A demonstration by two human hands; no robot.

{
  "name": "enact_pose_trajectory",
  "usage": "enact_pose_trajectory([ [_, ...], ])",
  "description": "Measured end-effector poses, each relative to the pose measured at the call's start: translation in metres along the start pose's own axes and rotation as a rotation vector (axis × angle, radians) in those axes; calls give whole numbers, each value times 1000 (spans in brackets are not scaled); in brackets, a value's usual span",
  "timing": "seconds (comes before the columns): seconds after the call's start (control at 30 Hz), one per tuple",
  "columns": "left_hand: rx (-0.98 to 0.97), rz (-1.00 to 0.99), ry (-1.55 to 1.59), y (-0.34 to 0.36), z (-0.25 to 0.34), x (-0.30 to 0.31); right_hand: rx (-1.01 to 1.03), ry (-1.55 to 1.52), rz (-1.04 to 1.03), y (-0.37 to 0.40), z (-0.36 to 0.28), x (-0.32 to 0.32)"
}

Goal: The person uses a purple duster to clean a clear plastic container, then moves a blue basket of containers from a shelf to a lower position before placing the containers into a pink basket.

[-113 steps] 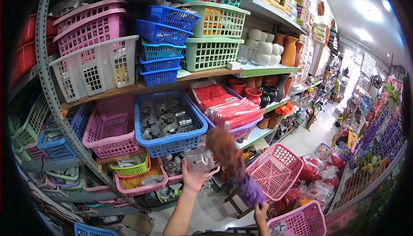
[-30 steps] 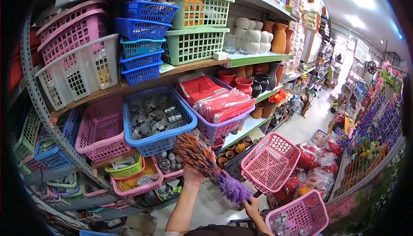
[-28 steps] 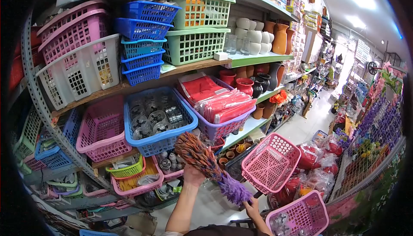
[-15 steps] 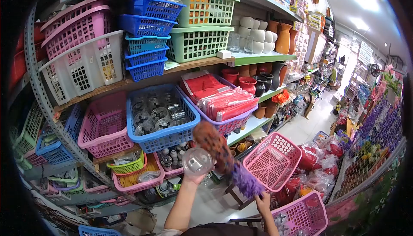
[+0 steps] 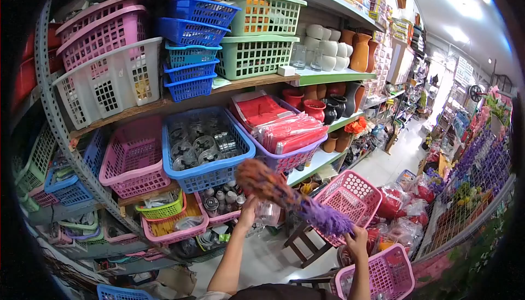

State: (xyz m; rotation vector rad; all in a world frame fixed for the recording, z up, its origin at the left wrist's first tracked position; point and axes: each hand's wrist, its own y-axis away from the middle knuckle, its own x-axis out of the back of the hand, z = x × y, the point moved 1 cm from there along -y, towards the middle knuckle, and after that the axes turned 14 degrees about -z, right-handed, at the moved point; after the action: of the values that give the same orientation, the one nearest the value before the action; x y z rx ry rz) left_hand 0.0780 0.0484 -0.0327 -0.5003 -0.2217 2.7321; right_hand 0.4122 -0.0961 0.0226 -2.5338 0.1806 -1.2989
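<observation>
My left hand (image 5: 248, 214) is closed round a clear glass container (image 5: 268, 213), held on its side in front of the lower shelves; its exact kind is hard to tell. In my right hand (image 5: 357, 240) is the purple end of a fluffy duster (image 5: 295, 200). The duster slants up to the left, and its orange-brown end is blurred. It passes over the top of the glass container and partly hides it. Behind the duster's far end stands a blue basket (image 5: 210, 175) of clear glass jars.
A pink basket (image 5: 363, 182) stands to the right, another pink basket (image 5: 402, 264) with clear glassware below it. A dark wooden stool (image 5: 309, 256) is under the duster. Shelves of baskets fill the left, and red bagged goods (image 5: 407, 201) lie at the right.
The glass container has turned from facing me to lying sideways. The duster has swung flatter and across the container, while my right hand has moved up and to the right.
</observation>
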Motion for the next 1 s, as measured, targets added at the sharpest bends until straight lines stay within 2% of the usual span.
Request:
enact_pose_trajectory([
  [0.07, 177, 113, 58, 4, -7, 3, 92, -74, -23, 1, -4, 1],
  [0.1, 175, 117, 59, 6, -1, 2, 95, -73, -26, 2, -5, -1],
  [0.17, 214, -38, 449, 9, 12, 0, -10, -2, 25, 4, -6, -7],
  [0.23, 151, -39, 553, 12, 35, -14, -35, 10, 71, 12, 3, -20],
  [0.27, 155, -128, 734, 14, 37, -15, -63, 23, 118, 17, 10, -27],
  [0.3, 159, -219, 916, 15, 38, -16, -32, -65, 110, 22, 18, -35],
  [0.37, 110, -277, 1014, 8, 39, -24, 111, -110, 189, 30, -6, -36],
  [0.4, 67, -337, 1109, 5, 40, -28, 55, -208, 57, 34, 10, -46],
  [0.43, 67, -337, 1110, 6, 43, -31, -13, -274, 30, 35, 7, -54],
  [0.5, 110, -324, 1350, 9, 49, -38, 115, -99, 131, 32, -2, -62],
  [0.53, 133, -340, 1158, 12, 44, -37, 72, -224, 86, 31, 8, -73],
  [0.57, 134, -343, 1159, 14, 44, -40, 72, -222, 89, 31, 10, -76],
  [0.63, 99, -450, 967, 17, 45, -46, 24, -316, 137, 25, -1, -82],
  [0.7, 118, -436, 980, 15, 34, -47, -21, -345, 117, 24, -3, -86],
  [0.77, 68, -242, 857, 17, 45, -57, -167, -245, 37, 25, 0, -91],
  [0.8, 87, -242, 1009, 13, 45, -57, -170, -211, 16, 27, -17, -81],
  [0.83, 84, -244, 1007, 10, 47, -57, -166, -211, 18, 29, -16, -81],
  [0.9, -46, -310, 1143, 6, 58, -61, 92, -282, 60, 35, -11, -84],
  [0.93, -134, -98, 879, 12, 62, -68, 226, -235, 93, 33, -7, -84],
  [0.97, -139, -96, 878, 11, 63, -64, 230, -236, 91, 34, -1, -84],
  [1.0, -63, -92, 1003, 11, 63, -57, 136, -229, 81, 35, 6, -85],
])
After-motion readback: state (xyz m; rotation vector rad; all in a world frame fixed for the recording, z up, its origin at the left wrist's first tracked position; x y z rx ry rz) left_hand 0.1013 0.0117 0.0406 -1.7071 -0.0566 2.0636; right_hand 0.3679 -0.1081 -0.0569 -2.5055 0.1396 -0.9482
